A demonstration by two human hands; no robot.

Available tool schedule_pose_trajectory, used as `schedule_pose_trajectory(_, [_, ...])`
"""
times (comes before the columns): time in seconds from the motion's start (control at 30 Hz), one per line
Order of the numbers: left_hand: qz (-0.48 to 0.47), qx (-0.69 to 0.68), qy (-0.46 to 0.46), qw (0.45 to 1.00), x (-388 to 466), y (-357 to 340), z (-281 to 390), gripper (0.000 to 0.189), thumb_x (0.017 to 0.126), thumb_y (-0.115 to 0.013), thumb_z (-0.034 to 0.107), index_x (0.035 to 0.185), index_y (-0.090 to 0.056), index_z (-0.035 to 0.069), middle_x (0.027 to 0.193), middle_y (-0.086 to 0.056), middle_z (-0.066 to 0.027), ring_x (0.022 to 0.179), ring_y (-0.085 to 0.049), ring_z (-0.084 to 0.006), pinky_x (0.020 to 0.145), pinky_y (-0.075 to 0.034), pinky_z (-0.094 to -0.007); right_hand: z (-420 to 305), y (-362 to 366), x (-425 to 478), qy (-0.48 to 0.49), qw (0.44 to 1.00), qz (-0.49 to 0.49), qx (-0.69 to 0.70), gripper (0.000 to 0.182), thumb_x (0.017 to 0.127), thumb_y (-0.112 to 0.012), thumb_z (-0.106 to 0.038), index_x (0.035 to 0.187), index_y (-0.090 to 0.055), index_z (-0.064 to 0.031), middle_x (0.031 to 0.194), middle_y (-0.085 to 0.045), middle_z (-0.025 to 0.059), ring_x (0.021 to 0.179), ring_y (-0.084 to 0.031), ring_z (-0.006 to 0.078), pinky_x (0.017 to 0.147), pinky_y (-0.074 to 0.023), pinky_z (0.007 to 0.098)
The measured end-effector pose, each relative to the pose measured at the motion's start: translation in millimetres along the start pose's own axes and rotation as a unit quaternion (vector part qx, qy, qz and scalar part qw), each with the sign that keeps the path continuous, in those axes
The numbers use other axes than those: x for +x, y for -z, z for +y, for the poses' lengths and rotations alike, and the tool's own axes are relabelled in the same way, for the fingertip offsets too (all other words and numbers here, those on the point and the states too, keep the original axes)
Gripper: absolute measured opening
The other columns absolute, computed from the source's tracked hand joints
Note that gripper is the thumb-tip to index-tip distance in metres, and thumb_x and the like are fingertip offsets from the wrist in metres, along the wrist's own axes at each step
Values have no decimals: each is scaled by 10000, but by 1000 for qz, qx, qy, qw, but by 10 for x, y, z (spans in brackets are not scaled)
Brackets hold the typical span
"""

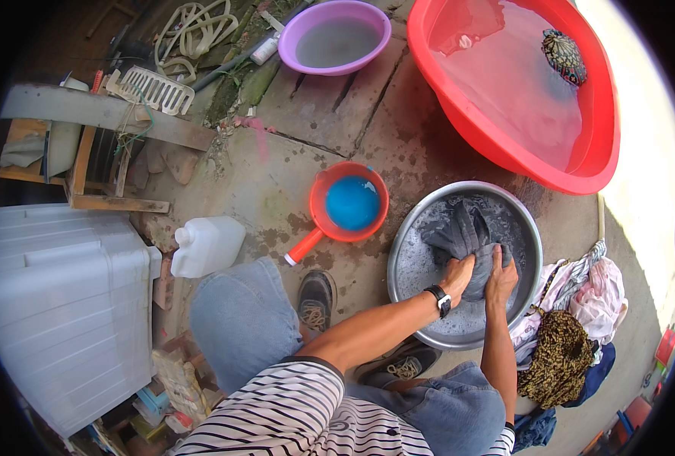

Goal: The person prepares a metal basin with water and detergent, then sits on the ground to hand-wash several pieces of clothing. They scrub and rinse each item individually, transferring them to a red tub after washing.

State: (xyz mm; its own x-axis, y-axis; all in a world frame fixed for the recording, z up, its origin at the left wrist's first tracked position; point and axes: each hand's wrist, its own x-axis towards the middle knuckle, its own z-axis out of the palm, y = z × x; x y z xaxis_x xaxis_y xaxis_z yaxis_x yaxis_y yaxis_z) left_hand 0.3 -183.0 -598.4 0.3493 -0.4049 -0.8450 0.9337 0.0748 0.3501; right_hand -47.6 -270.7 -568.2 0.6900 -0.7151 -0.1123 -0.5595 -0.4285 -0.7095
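Note:
A wet grey cloth (457, 231) is bunched up in a round metal basin (395, 273) of sudsy water. My left hand (457, 277), with a watch on its wrist, grips the cloth's near left side. On its right side my right hand (501, 276) grips it too, the fingers pointing away from me. Part of the cloth trails into the water and its full shape is hidden. Left of the basin stands a red dipper (317, 212) with blue liquid inside, its handle towards me.
A large red tub (457, 114) of water holds a patterned bundle (564, 56). Beyond the dipper sits a purple basin (289, 43) of cloudy water. A clothes pile (565, 353) lies right of the metal basin. At left are a white jug (215, 245) and a large plastic bin (69, 319).

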Motion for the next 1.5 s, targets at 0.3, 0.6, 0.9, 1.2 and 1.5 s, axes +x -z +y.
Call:
schedule_pose_trajectory(0.3, [13, 314, -259, 913, 108, 330, 82, 611, 877, -612, 434, 1218, -567, -71, 1209, -606, -285, 1151, -568, -408, 987, -434, -428, 825, -123, 137, -114, 992, -32, 47, 646, 926, -603, -458, 1404, -420, -64, 1305, -552, 248, 1191, -546, 370, 1002, -407, 413])
schedule_pose_trajectory(0.6, [156, 550, -259, 778, 485, 388, -305, 506, 847, -656, 431, 913, -699, -69, 1033, -656, -292, 1009, -616, -421, 884, -485, -485, 1163, -468, 14, -44, 988, -70, -127, 704, 804, -651, -68, 1442, -361, -5, 1315, -513, 317, 1218, -514, 444, 1024, -404, 444])
schedule_pose_trajectory(0.9, [-76, -19, 88, 993, 386, 332, -117, 810, 812, -667, 619, 1331, -502, 20, 1392, -506, -169, 1299, -465, -376, 1027, -391, -564, 265, 114, -229, 140, 987, 33, 78, 429, 915, -687, -198, 1266, -546, 4, 1168, -629, 163, 1037, -608, 230, 914, -468, 343])
schedule_pose_trajectory(1.2, [-2, -39, -84, 996, 144, -154, -120, 399, 939, -530, 356, 1028, -682, -2, 928, -683, -91, 821, -639, -172, 716, -478, -335, -359, 86, 32, 75, 992, 67, -80, 457, 931, -619, -455, 1042, -636, -12, 894, -684, 180, 815, -667, 317, 746, -494, 358])
schedule_pose_trajectory(1.5, [-5, -1, -44, 999, -2, -142, -112, 434, 913, -539, 339, 1055, -663, -51, 1026, -682, -138, 932, -648, -223, 789, -491, -364, -69, 73, 19, 4, 997, 61, -46, 461, 961, -555, -417, 1035, -651, 28, 843, -664, 242, 797, -636, 373, 735, -486, 417])
